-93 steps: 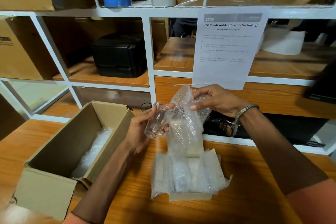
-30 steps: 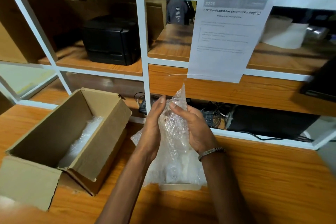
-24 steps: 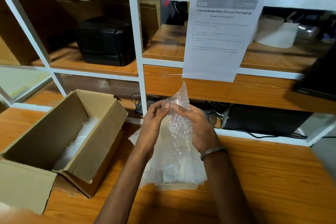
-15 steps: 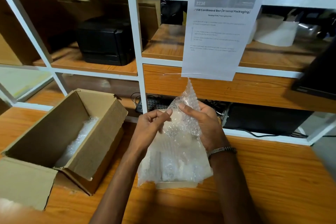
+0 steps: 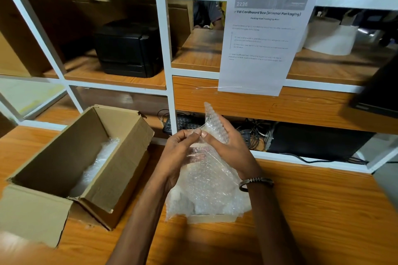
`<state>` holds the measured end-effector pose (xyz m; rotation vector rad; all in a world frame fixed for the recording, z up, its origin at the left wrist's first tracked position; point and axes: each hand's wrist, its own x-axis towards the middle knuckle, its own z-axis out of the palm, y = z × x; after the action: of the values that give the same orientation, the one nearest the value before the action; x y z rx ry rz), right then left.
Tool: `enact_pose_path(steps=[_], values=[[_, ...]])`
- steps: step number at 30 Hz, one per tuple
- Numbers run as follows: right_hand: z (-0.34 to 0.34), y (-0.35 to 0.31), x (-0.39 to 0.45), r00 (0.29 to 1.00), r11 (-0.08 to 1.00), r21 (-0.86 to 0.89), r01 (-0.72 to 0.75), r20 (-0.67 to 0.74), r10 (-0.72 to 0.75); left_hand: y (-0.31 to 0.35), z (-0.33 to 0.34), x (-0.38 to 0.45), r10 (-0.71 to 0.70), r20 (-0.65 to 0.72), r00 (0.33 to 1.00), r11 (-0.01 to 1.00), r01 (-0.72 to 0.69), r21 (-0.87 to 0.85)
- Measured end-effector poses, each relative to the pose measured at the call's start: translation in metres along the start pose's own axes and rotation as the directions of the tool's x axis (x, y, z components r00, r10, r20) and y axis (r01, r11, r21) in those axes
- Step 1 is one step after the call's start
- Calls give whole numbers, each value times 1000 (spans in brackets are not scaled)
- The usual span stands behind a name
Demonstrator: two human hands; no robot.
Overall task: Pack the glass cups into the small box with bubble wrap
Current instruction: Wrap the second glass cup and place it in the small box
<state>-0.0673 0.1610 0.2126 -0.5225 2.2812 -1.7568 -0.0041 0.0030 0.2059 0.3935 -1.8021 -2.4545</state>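
Head view: left hand (image 5: 174,155) and right hand (image 5: 228,148) are pinching clear bubble wrap (image 5: 206,180) beneath a sheet (image 5: 265,41) reading "2236 Fill Cardboard Box".

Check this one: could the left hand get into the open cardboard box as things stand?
Probably yes. The cardboard box lies open-topped just beside the left hand, with nothing between them, and only some bubble wrap inside. But that hand is pinching the bubble wrap bundle together with the right hand.
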Motion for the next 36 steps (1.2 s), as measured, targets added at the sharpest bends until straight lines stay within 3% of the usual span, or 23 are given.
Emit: enact_pose_path(steps=[5,8,15,25,36], values=[[2,-2,1,984,982,130,-134,133,117,-1,-3,5,-13,-33,999,1000,12,-11],[0,-3,0,976,956,249,-158,184,113,-2,-6,6,-21,-43,999,1000,21,7],[0,1,1,990,978,186,-91,124,68,-6,-7,8,42,-62,997,994,-35,102],[-4,5,-4,987,896,413,-160,89,135,-10,-6,7,137,0,991,981,-136,137],[9,9,4,990,953,303,29,-141,15,-12,1,7,200,-97,975,974,-188,125]])
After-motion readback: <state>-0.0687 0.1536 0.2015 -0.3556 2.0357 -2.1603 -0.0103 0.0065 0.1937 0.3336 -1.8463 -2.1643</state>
